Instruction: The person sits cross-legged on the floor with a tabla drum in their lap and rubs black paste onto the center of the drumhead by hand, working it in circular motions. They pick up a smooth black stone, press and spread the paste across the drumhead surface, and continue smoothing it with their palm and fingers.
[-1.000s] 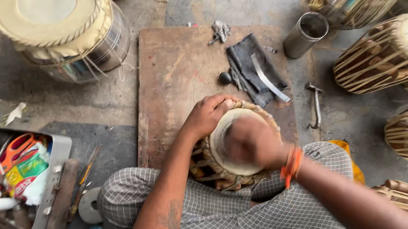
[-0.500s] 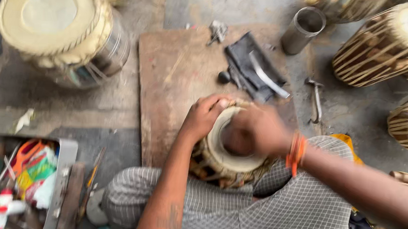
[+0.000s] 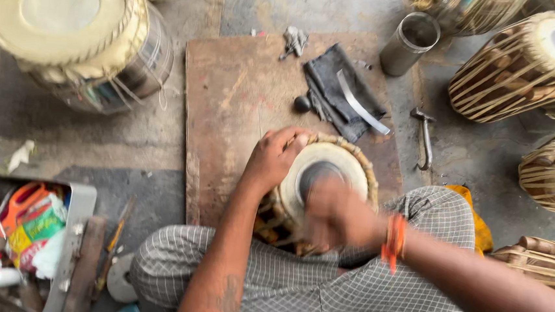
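I'm looking straight down at a small drum sitting in the lap, its near side over the checked cloth of the crossed legs & its far edge over a wooden board on the floor. The drum's pale skin has a dark round patch in the middle, w/ a braided rim around it.

My left hand is gripping the drum's rim on the left side, fingers curled over the braid, thumb toward the skin, so it's closed on the drum. My right hand is lying over the near part of the skin, blurred; fingers look bunched, but I can't tell whether it's pinching anything. An orange thread band is sitting on that wrist.

On the board beyond the drum: a dark cloth w/ a curved metal strip lying across it, and a small dark ball just beside the cloth. A metal cup is standing off the board's far right corner; a small hammer is lying on the floor to the right.

Big drum is sitting far left, strapped drums at right. A metal box w/ bottles & packets is at near left.
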